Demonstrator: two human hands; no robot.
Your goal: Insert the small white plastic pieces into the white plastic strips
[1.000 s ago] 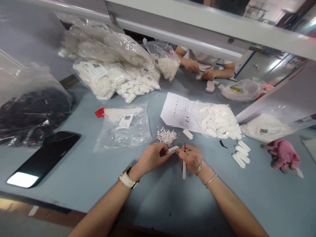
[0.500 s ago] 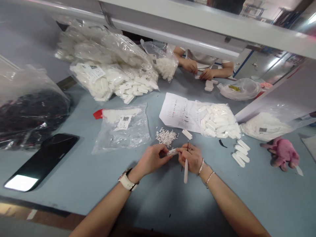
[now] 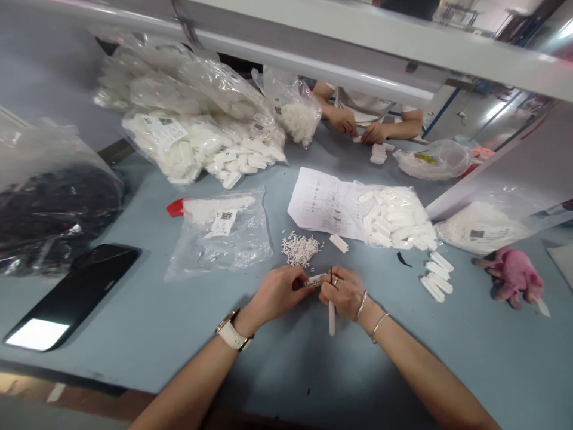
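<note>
Between the thumb and fingers of my left hand (image 3: 280,292) is a small white plastic strip (image 3: 316,280) with dark marks or slots along its side. My right hand (image 3: 344,294) is closed around a white-handled tool with a thin dark shaft (image 3: 332,319); the handle hangs down below the fingers and the shaft points up. My right fingertips are at the strip's right end, and may touch it. Just beyond my hands lies a heap of tiny white pieces (image 3: 301,249). A loose white strip (image 3: 339,243) rests to the heap's right.
Several white strips (image 3: 436,276) lie at right, near a pink glove (image 3: 519,275). Behind are a printed sheet (image 3: 320,203) and a bag of white strips (image 3: 394,218). At left are a clear bag (image 3: 224,239) and a phone (image 3: 76,295). Across the table, another person's hands (image 3: 358,126) work.
The right hand has shifted slightly left, and its tool now stands more upright. More of the white strip's dark-marked side shows. The left hand still holds the strip.
</note>
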